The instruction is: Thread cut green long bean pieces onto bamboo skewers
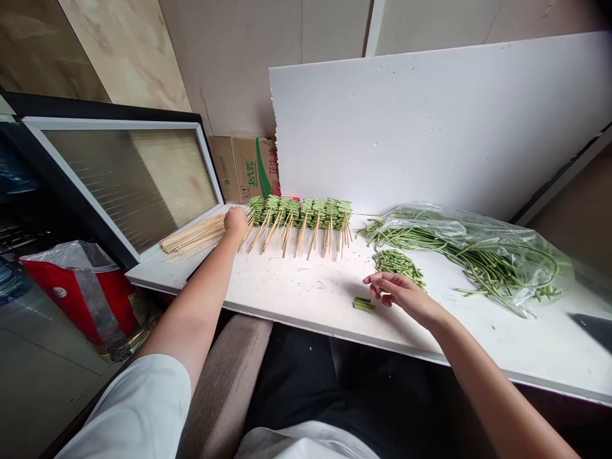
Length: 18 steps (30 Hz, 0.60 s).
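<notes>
My left hand (pixel 236 222) is closed at the right end of a pile of loose bamboo skewers (pixel 196 234). Its fingers curl away from view, so what they hold is hidden. Just right of it, skewered green bean pieces (pixel 303 213) lie in a row of stacks, their bare sticks (pixel 300 241) pointing toward me. My right hand (pixel 394 292) hovers over the table with fingers loosely apart and nothing visible in them. Beside its fingertips lies a small group of cut bean pieces (pixel 363 305). A heap of cut beans (pixel 398 264) sits behind that hand, partly covered by it.
Long whole beans (pixel 425 239) spill from a clear plastic bag (pixel 530 261) on the right of the white table (pixel 296 287). A white foam board (pixel 430 127) stands behind. At left are a framed glass panel (pixel 138 185), a cardboard box (pixel 243 166) and a red bag (pixel 76 293).
</notes>
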Available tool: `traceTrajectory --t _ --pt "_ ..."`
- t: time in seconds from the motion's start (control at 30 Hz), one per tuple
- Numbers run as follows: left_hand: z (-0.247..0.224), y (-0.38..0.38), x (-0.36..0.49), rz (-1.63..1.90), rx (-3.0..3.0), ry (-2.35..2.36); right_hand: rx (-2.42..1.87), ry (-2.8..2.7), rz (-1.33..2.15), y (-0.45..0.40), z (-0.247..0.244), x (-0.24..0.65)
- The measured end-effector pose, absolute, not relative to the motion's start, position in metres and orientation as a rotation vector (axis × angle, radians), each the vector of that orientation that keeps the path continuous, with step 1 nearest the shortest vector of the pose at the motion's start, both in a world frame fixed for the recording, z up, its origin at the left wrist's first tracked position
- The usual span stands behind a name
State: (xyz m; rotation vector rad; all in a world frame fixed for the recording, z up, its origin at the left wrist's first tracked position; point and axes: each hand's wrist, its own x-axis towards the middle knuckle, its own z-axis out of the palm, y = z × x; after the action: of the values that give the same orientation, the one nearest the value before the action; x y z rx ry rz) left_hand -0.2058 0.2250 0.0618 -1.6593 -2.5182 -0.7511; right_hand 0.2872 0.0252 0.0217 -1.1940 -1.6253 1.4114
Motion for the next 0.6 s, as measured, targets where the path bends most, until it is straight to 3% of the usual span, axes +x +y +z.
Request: traceTrajectory --t 0.6 --pt "0.050 0.223 -0.211 -0.717 -1.583 -2.380 -1.215 -1.641 1.403 0.026 0.020 0.286"
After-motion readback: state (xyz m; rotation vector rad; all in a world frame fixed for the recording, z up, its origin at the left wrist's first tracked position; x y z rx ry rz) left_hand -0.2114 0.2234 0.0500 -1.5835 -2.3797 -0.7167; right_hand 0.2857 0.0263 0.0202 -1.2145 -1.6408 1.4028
